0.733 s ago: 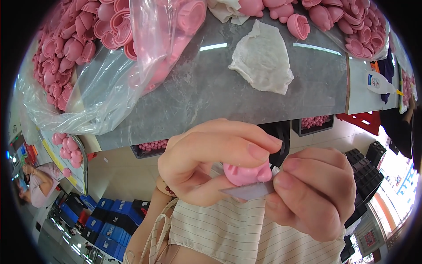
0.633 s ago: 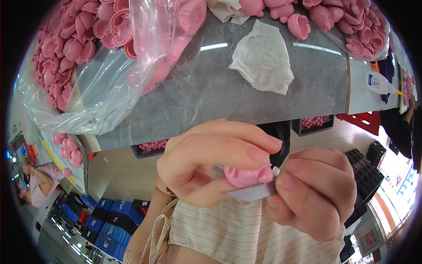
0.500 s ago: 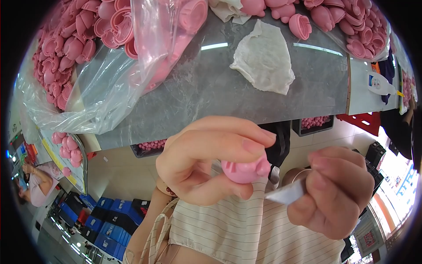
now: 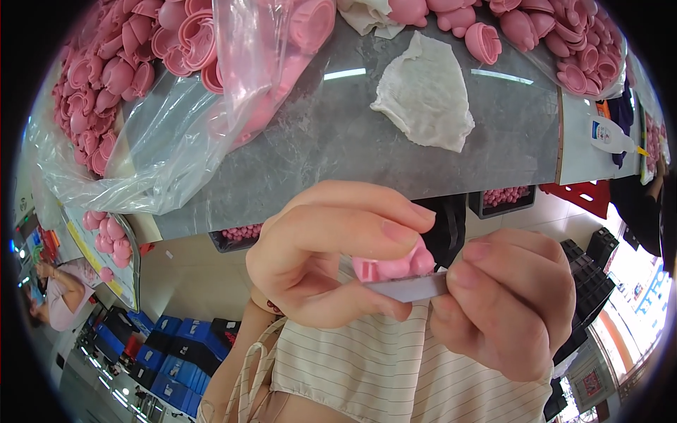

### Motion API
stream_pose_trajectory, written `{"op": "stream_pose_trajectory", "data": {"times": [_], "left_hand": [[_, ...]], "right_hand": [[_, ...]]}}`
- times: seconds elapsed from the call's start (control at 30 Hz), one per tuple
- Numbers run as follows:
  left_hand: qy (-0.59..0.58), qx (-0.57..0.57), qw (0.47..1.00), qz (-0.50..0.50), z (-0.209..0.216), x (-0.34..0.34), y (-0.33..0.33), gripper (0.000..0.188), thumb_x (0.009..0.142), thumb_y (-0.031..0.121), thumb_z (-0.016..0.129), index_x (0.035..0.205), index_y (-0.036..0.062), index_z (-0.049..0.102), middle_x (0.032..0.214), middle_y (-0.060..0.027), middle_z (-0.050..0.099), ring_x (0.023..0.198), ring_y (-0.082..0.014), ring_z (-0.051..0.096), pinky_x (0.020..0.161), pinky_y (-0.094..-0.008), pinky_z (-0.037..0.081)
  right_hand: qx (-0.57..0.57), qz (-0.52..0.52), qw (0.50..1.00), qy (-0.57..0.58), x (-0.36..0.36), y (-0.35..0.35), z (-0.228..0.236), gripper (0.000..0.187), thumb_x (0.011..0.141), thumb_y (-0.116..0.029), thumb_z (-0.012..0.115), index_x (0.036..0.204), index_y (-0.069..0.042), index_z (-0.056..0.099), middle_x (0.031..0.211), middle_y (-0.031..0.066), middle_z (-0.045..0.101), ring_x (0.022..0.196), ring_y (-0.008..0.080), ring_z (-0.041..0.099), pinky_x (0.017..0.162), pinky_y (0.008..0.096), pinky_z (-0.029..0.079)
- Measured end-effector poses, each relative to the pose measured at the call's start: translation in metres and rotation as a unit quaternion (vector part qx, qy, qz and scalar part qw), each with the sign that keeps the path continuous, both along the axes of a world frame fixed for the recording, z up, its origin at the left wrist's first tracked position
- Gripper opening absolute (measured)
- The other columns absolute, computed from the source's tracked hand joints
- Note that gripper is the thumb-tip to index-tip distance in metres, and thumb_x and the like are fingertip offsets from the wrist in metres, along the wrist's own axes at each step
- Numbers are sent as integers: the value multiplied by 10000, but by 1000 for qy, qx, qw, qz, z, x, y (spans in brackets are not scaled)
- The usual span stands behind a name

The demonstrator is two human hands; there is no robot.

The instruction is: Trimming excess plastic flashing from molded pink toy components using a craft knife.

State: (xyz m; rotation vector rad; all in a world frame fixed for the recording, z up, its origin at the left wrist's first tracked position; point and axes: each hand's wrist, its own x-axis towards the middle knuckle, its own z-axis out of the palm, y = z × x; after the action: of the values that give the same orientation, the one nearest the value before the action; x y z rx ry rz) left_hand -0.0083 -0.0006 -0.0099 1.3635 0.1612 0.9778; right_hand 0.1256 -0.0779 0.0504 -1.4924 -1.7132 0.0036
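Pink piece (image 4: 403,266); grey strip (image 4: 415,287); cream pinstriped garment (image 4: 352,370).

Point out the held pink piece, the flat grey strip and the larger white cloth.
Held pink piece (image 4: 397,267), head view: middle of its exposed side.
Flat grey strip (image 4: 411,287), head view: middle of its face.
Larger white cloth (image 4: 426,93), head view: its middle.

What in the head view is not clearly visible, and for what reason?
Head view:
Pink piece: partly behind the left hand.
Pale strip: one end hidden by the right hand.
Upper white cloth: cut off by the top edge.
Pink bits in the right-hand bin: too small to count.
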Motion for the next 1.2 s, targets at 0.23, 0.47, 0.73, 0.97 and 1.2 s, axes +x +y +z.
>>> {"op": "stream_pose_trajectory", "data": {"times": [0.23, 0.47, 0.73, 0.97, 1.2], "left_hand": [[-5, -6, 1000, 3, -3, -1, 2, 529, 599, 177, 767, 978, 10, 436, 899, -226, 497, 738, -190, 533, 506, -180, 421], [-2, 0, 1000, 19, 1, 0, -1, 539, 605, 214, 766, 980, 18, 432, 889, -208, 496, 719, -171, 515, 508, -172, 408], [7, 24, 999, 20, 1, 1, -2, 547, 605, 221, 765, 986, 20, 429, 880, -211, 492, 717, -172, 516, 507, -171, 407], [0, -21, 999, 40, 2, 2, 0, 465, 606, 186, 742, 932, -38, 498, 863, -224, 538, 724, -209, 554, 579, -226, 443], [26, 77, 997, 6, -2, -1, 5, 499, 669, 308, 708, 977, 8, 455, 877, -212, 512, 635, -146, 515, 498, -175, 395]], "right_hand": [[4, 39, 999, 26, 7, -4, 4, 175, 685, -69, 597, 794, 34, 508, 712, 155, 515, 461, 176, 466, 367, 244, 395], [-21, 19, 1000, 13, 2, -2, 1, 168, 682, -75, 607, 769, 36, 514, 709, 151, 516, 470, 176, 476, 374, 244, 402], [13, 16, 999, 35, 8, -2, 1, 196, 698, -100, 606, 792, 40, 506, 714, 145, 506, 480, 175, 475, 380, 246, 408], [-1, 25, 1000, 14, -1, 3, 2, 178, 697, -90, 603, 783, 33, 509, 710, 145, 507, 468, 165, 468, 371, 241, 403], [20, -13, 1000, 1, 1, 2, -4, 181, 707, -104, 606, 771, 36, 512, 713, 146, 509, 477, 170, 474, 376, 243, 409]]}}
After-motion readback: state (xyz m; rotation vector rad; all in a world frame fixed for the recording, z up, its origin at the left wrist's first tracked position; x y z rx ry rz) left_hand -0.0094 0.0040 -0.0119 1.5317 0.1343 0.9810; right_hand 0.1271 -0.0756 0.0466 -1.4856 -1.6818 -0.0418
